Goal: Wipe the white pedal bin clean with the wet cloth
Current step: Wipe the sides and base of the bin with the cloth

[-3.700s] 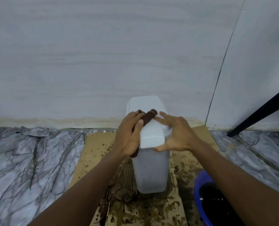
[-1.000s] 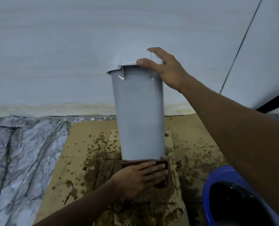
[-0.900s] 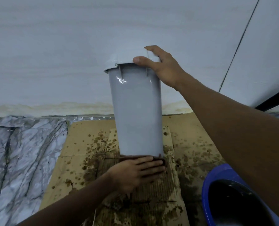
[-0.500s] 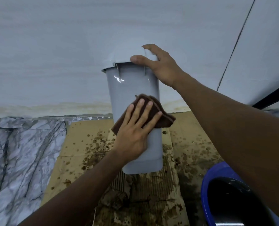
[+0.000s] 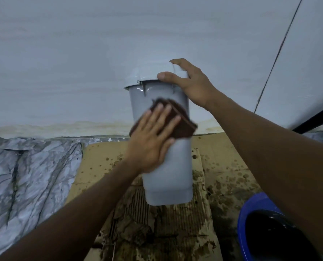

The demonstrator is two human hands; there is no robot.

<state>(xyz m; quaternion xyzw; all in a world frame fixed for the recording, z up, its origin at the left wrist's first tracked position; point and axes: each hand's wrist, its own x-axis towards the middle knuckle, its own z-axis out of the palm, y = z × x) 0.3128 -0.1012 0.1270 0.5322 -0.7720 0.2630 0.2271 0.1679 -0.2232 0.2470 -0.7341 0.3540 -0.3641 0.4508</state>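
The bin (image 5: 173,166) stands upright in the middle of the view, between the two hands. The left hand (image 5: 153,140) lies flat against its near face about halfway up, fingers straight and spread, pressing the cloth (image 5: 182,125) onto the plastic. The cloth's edges stick out above and to the right of the fingertips. The right hand (image 5: 191,85) grips the lid (image 5: 147,76) at its right corner, with the thumb along the front rim and the fingers curled over the top. The bin is a tall, smooth, pale grey-white plastic box with rounded corners that narrows slightly toward its base. Wet gloss shows just under the lid, where two thin ribs run down. The cloth is dark brown, folded into thick layers, and looks coarse. Under the bin lies a sheet of tan cardboard (image 5: 98,153), spotted with brown drips and soaked dark near the base, its top layer peeled to bare ridged corrugation. The cardboard lies on a floor (image 5: 34,166) of white marble with dark veins. Behind is a pale wall (image 5: 81,53) with faint streaks and a yellowish stain along its foot. At lower right sits a blue basin (image 5: 241,219) holding dark water, and a black bar (image 5: 317,119) slants in at the right edge.
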